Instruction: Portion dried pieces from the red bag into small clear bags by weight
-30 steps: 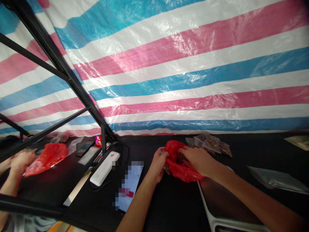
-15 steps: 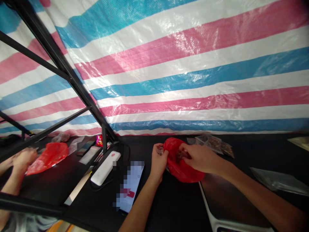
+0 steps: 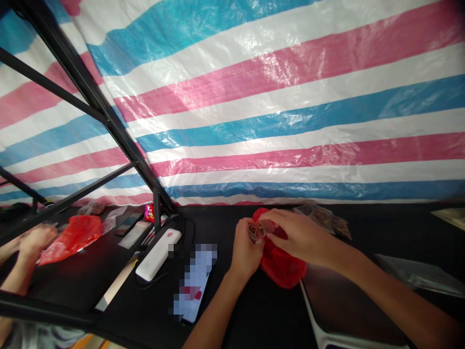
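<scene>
"Grip status?"

"Left hand (image 3: 245, 247) closed on a small clear packet (image 3: 256, 231); right hand (image 3: 300, 235) pinching it too, over a red plastic bag (image 3: 284, 266)."

"Handling note?"

"Hold both grips firm, packet low over the bag."

Look at that, my left hand (image 3: 246, 252) and right hand (image 3: 301, 237): bare, slim-fingered, with long bare forearms (image 3: 392, 293), no sleeves showing!

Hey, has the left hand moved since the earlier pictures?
Yes. The left hand has shifted to the right in view, farther from the white power bank and closer to the red plastic bag.
</scene>
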The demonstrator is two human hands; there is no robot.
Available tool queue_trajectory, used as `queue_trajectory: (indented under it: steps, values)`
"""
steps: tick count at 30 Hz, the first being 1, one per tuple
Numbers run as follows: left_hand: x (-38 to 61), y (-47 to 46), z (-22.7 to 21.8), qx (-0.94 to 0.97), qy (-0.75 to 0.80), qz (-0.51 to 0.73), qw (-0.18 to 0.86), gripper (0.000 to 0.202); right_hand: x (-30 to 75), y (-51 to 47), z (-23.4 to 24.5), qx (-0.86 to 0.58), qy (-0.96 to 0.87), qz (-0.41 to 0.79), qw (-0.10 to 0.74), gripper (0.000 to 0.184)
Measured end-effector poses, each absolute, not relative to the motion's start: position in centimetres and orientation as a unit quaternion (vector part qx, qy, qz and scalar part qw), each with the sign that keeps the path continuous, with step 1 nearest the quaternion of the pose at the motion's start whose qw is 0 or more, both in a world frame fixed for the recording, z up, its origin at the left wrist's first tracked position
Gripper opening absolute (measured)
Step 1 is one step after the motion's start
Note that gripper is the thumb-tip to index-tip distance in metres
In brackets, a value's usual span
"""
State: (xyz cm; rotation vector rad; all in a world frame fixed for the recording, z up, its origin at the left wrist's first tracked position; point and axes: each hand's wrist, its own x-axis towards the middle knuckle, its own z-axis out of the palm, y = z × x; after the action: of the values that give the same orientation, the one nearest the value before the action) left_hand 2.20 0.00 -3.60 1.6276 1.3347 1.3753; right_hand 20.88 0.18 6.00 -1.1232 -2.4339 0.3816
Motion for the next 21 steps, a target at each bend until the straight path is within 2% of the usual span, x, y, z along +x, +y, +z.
queue_trajectory:
  steps: [6, 11, 21]
  values:
    - [2.7, -0.5, -2.9, 0.598, 0.477, 0.539, 0.353, 0.031, 20.0, 0.3, 4.5, -0.334, -0.904, 0.067, 0.258, 0.046]
    - [2.9, -0.6, -2.5, 0.563, 0.481, 0.542, 0.397, 0.04, 20.2, 0.3, 4.8, -0.317, -0.909, 0.049, 0.265, 0.053]
    - [2.7, -0.5, -2.1, 0.607, 0.459, 0.539, 0.362, 0.037, 21.6, 0.8, 6.3, -0.39, -0.873, 0.051, 0.289, 0.036]
